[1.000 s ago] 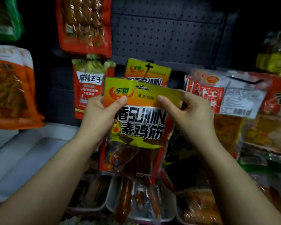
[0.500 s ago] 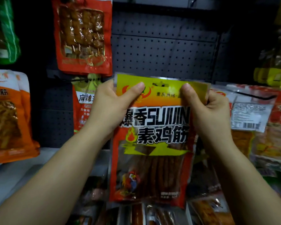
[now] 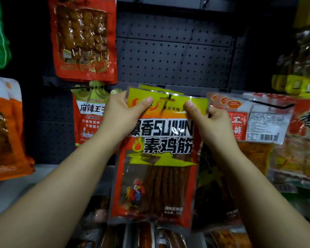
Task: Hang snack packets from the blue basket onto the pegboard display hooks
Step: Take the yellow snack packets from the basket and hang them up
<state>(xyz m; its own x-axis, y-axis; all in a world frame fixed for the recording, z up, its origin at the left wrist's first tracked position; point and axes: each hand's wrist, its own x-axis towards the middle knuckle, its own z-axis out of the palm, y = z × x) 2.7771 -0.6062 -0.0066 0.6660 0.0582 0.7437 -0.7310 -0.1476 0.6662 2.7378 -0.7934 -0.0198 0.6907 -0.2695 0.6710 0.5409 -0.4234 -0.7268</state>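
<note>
One snack packet (image 3: 157, 158), red and yellow with a rooster printed low on its front, is held up against the pegboard (image 3: 172, 56) at the level of a hook, its top edge overlapping a matching yellow-topped packet (image 3: 150, 87) already hanging just behind it. The left hand (image 3: 120, 119) pinches the upper left corner, thumb on the front and fingers curled behind; the right hand (image 3: 209, 122) pinches the upper right corner the same way. A short dark hook tip (image 3: 170, 97) appears at the packet's hang hole, but whether the hole is threaded over it cannot be told. Judgement: this packet is in the act of being hung and is not yet released; at least one like packet is up. The blue basket is not in view, so the number left cannot be stated. Surroundings: a red packet of skewers (image 3: 82, 40) hangs above left, a red and green packet (image 3: 89, 115) sits just beside the left hand, an orange packet (image 3: 5, 129) at far left, and red packets with a barcode label (image 3: 265, 122) hang close on the right. Obstruction: the neighbouring packets crowd both sides, and the held packet's own top hides the hook, so alignment would have to go largely by feel.
</note>
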